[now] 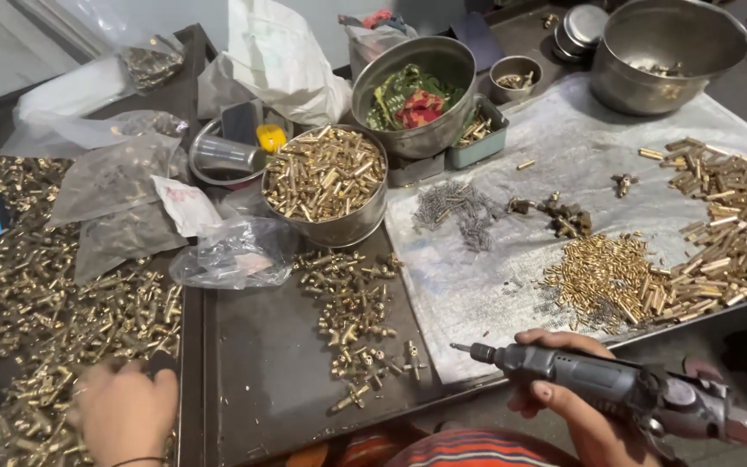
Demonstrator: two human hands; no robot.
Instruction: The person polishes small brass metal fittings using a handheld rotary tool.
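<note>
Nearest, at the lower right: right hand (568,393) wrapped around a grey, pen-shaped electric rotary tool (616,393), bit pointing left over the edge of the dark metal tray (252,363). At the lower left: left hand (123,411) palm-down, fingers curled into a heap of small brass fittings (36,294); whether a piece is pinched between the fingers, cannot tell from this angle. Between the hands, on the tray: a loose trail of brass tee-shaped parts (352,316). Further right, on a pale plastic sheet (477,285): a mound of short brass pins (607,277), beside it a pile of longer brass tubes (737,225), plus a small patch of grey steel screws (460,207). Behind the trail: a round steel tin full of brass pins (326,182), with clear plastic bags (235,251) just to its left. Furthest back: a steel bowl holding green and red scraps (412,91), and a large steel pot (663,52) near the top right corner.
</note>
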